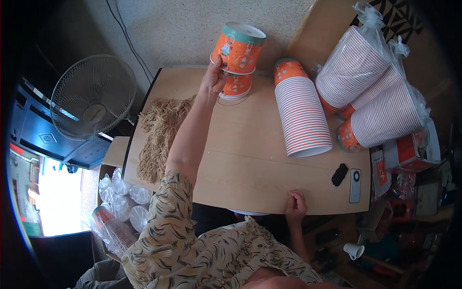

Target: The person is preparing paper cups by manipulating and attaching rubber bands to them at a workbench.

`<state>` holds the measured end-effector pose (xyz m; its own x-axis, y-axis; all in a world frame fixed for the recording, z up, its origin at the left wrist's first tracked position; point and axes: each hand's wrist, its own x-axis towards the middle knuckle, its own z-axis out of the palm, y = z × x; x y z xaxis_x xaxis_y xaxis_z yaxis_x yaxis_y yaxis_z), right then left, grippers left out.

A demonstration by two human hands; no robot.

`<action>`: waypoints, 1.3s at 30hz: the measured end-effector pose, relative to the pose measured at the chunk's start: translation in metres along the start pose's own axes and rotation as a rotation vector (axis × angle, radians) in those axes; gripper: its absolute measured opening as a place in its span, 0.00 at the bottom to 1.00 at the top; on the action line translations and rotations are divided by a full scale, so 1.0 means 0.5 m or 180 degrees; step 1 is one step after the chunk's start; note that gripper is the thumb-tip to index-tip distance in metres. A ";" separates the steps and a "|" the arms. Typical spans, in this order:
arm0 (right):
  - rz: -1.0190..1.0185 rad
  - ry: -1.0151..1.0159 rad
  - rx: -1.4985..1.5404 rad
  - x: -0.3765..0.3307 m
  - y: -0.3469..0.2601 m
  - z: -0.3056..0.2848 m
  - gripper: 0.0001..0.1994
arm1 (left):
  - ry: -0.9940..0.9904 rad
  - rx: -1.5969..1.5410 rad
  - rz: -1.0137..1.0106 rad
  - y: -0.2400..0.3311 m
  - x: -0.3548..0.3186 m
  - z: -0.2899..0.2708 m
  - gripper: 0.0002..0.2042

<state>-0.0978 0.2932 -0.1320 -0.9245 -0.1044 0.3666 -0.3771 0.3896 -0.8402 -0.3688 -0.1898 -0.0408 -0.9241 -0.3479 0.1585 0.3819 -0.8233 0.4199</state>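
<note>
My left hand (215, 77) reaches to the far side of the table, its fingers closed on the lower edge of an orange paper bucket (237, 54) with a green band. That bucket sits above a second orange bucket (236, 86); whether the two touch is hard to tell. A thin loop of string (232, 103) shows below the lower one. To the left of my forearm lies a heap of tan strings (159, 135). My right hand (296, 203) rests at the table's near edge with its fingers curled in and nothing visible in them.
A long stack of nested buckets (303, 118) lies on the table (240, 168). Bagged bucket stacks (353, 67) stand at the far right. A black object (340, 174) and a grey remote-like device (355, 185) lie near right. A fan (94, 98) and a box of bagged items (120, 188) are left.
</note>
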 end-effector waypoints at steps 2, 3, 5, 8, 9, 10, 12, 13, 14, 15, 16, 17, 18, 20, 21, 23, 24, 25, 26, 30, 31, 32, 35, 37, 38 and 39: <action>-0.0119 -0.0025 -0.0128 0.002 -0.004 0.000 0.05 | 0.0065 0.0186 0.0062 0.014 -0.004 -0.018 0.09; -0.0231 -0.0062 -0.0258 0.004 -0.005 0.000 0.04 | 0.0254 0.0407 -0.0069 0.024 -0.009 -0.026 0.08; -0.0195 -0.0017 -0.0266 0.005 -0.005 -0.001 0.04 | 0.0628 0.0846 -0.0353 0.029 -0.020 -0.025 0.09; -0.0165 0.0036 -0.0340 0.004 -0.002 -0.005 0.04 | 0.1034 0.0846 -0.0451 0.008 -0.055 -0.005 0.12; -0.0187 0.0030 -0.0386 0.004 -0.002 -0.005 0.04 | 0.1035 0.0857 -0.0451 0.011 -0.052 -0.021 0.12; -0.0181 0.0037 -0.0383 0.005 -0.001 -0.004 0.04 | 0.1060 0.1003 -0.0541 0.013 -0.047 -0.043 0.13; -0.0322 0.0033 -0.0312 0.012 -0.006 0.005 0.05 | 0.1124 0.1178 -0.0578 0.036 -0.053 -0.110 0.14; -0.0321 0.0026 -0.0298 0.013 -0.008 0.007 0.05 | 0.1360 0.0786 -0.0602 0.041 -0.058 -0.139 0.13; -0.0376 0.0020 -0.0328 0.013 -0.007 0.006 0.05 | 0.1585 0.0389 -0.0639 0.041 -0.062 -0.159 0.13; -0.0412 0.0056 -0.0411 0.012 -0.003 0.000 0.06 | 0.1557 0.0374 -0.0707 0.018 -0.073 -0.167 0.13; -0.0388 0.0101 -0.0458 0.010 0.000 -0.006 0.06 | 0.1641 0.0418 -0.0753 -0.005 -0.098 -0.178 0.12; -0.0404 0.0120 -0.0495 0.008 0.001 -0.006 0.06 | 0.1744 0.0475 -0.0757 -0.005 -0.116 -0.190 0.12; -0.0454 0.0100 -0.0464 0.008 -0.005 0.001 0.06 | 0.1754 0.0501 -0.0698 0.035 -0.129 -0.223 0.12; -0.0512 0.0054 -0.0349 0.009 -0.015 0.010 0.06 | 0.2228 0.0103 -0.0151 0.108 -0.155 -0.286 0.11; -0.0518 0.0080 -0.0435 0.007 -0.011 0.003 0.05 | 0.2216 0.0082 -0.0235 0.082 -0.154 -0.256 0.11; -0.0546 0.0133 -0.0589 0.003 -0.007 -0.005 0.05 | 0.2684 0.2775 0.0522 0.062 -0.157 -0.181 0.18; -0.0650 0.0112 -0.0609 0.005 -0.011 0.001 0.05 | 0.2135 0.4125 0.1878 0.090 -0.154 -0.151 0.23; -0.0663 0.0081 -0.0579 0.007 -0.015 0.006 0.05 | 0.1376 0.5381 0.3235 0.114 -0.147 -0.122 0.28; -0.0656 0.0133 -0.0649 0.005 -0.009 0.001 0.05 | 0.0756 0.5446 0.3199 0.093 -0.139 -0.031 0.29; -0.0676 0.0204 -0.0691 0.007 -0.006 -0.005 0.04 | -0.1067 0.6744 0.3197 0.071 -0.096 0.212 0.32; -0.0663 0.0214 -0.0703 0.006 -0.006 -0.006 0.04 | -0.1285 0.7243 0.2854 0.061 -0.095 0.243 0.32; -0.0674 0.0180 -0.0667 0.008 -0.012 0.000 0.05 | -0.1324 0.7468 0.2841 0.068 -0.077 0.236 0.29; -0.0682 0.0226 -0.0659 0.010 -0.005 0.004 0.05 | -0.1089 0.7797 0.2034 0.055 -0.050 0.202 0.27; -0.0704 0.0268 -0.0637 0.009 -0.007 0.005 0.05 | -0.0804 0.7492 0.1808 0.070 -0.035 0.151 0.26; -0.0692 0.0259 -0.0616 0.010 -0.012 0.006 0.06 | -0.0686 0.7443 0.1549 0.077 -0.030 0.125 0.25; -0.0685 0.0245 -0.0582 0.009 -0.015 0.007 0.06 | -0.0704 0.7454 0.1543 0.081 -0.032 0.094 0.25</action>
<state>-0.0995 0.2866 -0.1253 -0.8148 -0.1357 0.5637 -0.5415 0.5253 -0.6563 -0.3396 -0.1966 0.0154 -0.8589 -0.1202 0.4979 -0.0160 0.9779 0.2084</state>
